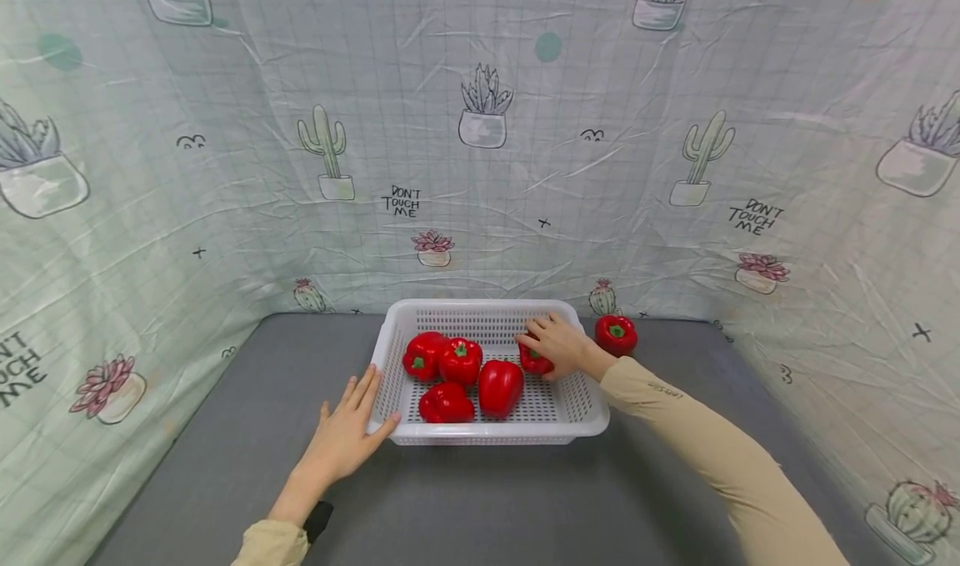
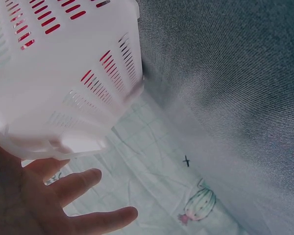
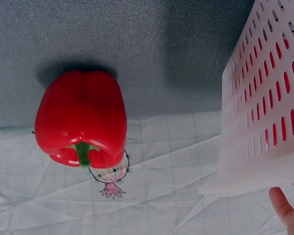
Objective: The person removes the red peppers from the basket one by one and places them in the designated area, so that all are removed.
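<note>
A white slotted plastic basket (image 1: 487, 433) sits on the grey table with several red bell peppers inside, among them one at the front middle, a bell pepper (image 1: 501, 387). Reaching over the basket's right wall, my right hand (image 1: 558, 345) grips another red bell pepper (image 1: 529, 359), which it partly covers. In the right wrist view only some fingertips (image 3: 282, 205) show past the rim. My left hand (image 1: 347, 428) lies against the left rim, fingers spread and fairly straight. The left wrist view shows that hand (image 2: 54, 200) beside the basket wall (image 2: 54, 98), holding nothing.
Outside the basket, a red bell pepper (image 1: 616, 335) with a green stem stands at its back right, close to my right forearm. A cactus-print cloth (image 1: 480, 216) hangs behind and along both sides of the grey table (image 1: 480, 499).
</note>
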Demonstrator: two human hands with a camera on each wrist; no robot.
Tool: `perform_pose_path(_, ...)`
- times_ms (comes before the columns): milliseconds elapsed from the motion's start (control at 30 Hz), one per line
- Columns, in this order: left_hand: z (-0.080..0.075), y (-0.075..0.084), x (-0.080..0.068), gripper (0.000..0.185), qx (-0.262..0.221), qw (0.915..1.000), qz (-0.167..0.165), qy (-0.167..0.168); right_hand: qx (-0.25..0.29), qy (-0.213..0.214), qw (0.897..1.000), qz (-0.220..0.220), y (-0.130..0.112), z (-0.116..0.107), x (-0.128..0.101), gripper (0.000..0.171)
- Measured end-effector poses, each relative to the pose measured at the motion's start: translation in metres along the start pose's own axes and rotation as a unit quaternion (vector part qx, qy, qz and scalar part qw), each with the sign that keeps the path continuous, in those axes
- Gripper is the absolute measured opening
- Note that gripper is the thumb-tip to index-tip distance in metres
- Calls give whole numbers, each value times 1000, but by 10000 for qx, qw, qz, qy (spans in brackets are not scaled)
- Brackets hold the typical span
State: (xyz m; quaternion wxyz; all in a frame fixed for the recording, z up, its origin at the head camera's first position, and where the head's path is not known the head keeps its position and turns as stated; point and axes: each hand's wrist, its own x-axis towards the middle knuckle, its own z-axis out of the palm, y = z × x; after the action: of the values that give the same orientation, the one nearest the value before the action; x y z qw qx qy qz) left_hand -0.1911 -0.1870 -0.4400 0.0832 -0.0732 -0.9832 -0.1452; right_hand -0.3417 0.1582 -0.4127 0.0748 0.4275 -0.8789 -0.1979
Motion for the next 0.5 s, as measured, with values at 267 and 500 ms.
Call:
perform_pose_path(267,1,0,1,80,28,10000,-22,-82,51,-115,9997,214,-1,3,-3,84)
perform_pose_path(500,0,0,1,81,28,9999,-29,-140,-8,-210,9990,403,-2,6,-3,85)
